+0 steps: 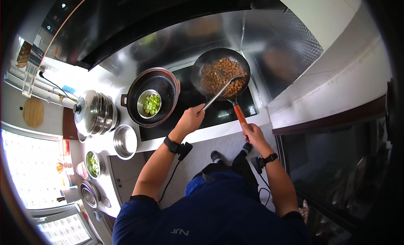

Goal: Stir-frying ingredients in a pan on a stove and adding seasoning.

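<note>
My left hand [191, 118] grips the handle of a metal cooking spatula [220, 92]. Its head lies among browned, chopped food [222, 73] inside a dark wok [199, 58]. My right hand [255, 135] is closed around the wok's orange-red handle [240, 115]. The wok sits at the right end of a black glass cooktop [186, 110]. Left of it stands a wide, dark pan [164, 84] with a small steel bowl [139, 106] of cut green vegetable pieces [151, 104] inside. What the spatula's head touches beneath the food is hidden.
A lidded steel steamer pot [91, 112] stands left of the pan, near a steel bowl [125, 141]. Another bowl [100, 164] holds green slices, with nested bowls [90, 194] nearer me. The range hood [164, 20] hangs above; a metal-foil backsplash [277, 55] borders the wok.
</note>
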Demonstrator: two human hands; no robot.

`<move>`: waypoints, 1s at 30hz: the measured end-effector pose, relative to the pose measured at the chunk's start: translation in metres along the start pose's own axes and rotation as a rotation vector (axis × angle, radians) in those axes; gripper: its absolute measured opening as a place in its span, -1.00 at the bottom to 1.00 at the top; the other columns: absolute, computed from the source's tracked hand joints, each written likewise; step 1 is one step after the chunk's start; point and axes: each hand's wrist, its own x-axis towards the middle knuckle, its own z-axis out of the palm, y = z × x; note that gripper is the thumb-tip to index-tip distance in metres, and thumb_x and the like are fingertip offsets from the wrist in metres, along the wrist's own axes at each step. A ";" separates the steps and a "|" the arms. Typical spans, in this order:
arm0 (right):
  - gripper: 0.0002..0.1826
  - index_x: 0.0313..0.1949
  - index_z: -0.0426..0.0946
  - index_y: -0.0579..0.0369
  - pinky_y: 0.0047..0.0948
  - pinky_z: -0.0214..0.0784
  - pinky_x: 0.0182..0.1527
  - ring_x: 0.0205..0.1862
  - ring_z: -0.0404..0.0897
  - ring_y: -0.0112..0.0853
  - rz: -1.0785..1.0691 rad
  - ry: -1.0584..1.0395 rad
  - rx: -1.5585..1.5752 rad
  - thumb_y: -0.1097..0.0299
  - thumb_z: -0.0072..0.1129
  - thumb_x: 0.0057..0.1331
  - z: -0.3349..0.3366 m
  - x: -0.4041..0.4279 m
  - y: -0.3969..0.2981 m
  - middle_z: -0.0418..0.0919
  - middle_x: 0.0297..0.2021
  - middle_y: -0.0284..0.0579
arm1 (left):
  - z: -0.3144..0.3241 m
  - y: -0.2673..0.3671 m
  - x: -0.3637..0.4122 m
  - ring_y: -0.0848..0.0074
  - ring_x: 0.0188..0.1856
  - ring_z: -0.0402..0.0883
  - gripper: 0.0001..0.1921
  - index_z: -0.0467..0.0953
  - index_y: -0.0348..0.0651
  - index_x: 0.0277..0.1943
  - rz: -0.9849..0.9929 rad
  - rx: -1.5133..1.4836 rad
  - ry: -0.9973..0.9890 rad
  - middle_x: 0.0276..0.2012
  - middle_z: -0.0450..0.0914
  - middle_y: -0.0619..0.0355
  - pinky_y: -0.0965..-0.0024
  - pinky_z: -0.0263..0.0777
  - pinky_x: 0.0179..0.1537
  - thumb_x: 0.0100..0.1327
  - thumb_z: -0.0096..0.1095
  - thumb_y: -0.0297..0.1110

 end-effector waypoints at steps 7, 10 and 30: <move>-0.62 -0.32 0.49 0.17 -0.54 0.22 -0.65 -0.69 0.44 -0.53 0.154 -0.199 0.215 0.07 0.32 0.29 0.001 0.022 -0.016 0.51 -0.56 -0.29 | -0.014 0.006 -0.017 -0.08 -0.39 0.65 -0.65 0.51 -0.31 0.15 0.068 0.265 0.122 -0.41 0.60 -0.27 0.09 0.49 -0.32 0.36 0.08 -0.37; -0.75 -0.41 0.48 0.15 -0.51 0.18 -0.66 -0.72 0.40 -0.52 0.148 -0.214 0.186 0.25 0.31 0.23 0.005 0.020 -0.021 0.48 -0.62 -0.29 | -0.036 0.011 -0.034 0.49 -0.56 0.48 -0.57 0.48 -0.36 0.24 -0.051 -0.043 -0.034 -0.52 0.51 0.02 0.30 0.40 -0.46 0.39 0.12 -0.32; -0.86 -0.46 0.43 0.15 -0.51 0.13 -0.72 -0.77 0.36 -0.53 -0.033 -0.118 0.234 0.44 0.23 0.17 0.019 -0.027 -0.040 0.41 -0.69 -0.29 | -0.061 0.042 -0.070 0.44 -0.39 0.60 -0.61 0.53 -0.36 0.18 -0.089 0.026 -0.058 -0.37 0.66 -0.12 0.33 0.48 -0.25 0.39 0.13 -0.31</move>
